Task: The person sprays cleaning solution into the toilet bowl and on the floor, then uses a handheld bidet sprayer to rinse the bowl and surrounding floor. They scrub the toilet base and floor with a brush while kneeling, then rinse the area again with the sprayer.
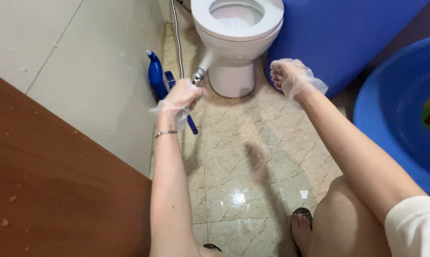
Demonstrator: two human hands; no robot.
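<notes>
Sprayer: metal bidet sprayer (198, 76) gripped in gloved left hand (181, 97), spraying toward twelve o'clock at toilet (239, 43).
Right hand: right hand (291, 76) gloved, loosely curled, empty, at three o'clock of sprayer, apart.

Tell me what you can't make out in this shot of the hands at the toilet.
- Head view: the sprayer handle is hidden inside the gloved left hand; only its metal nozzle shows.
- The toilet is cut off by the top edge.
- The thing lying in the blue basin is cut by the right edge.
- The right hand holds nothing visible.
</notes>
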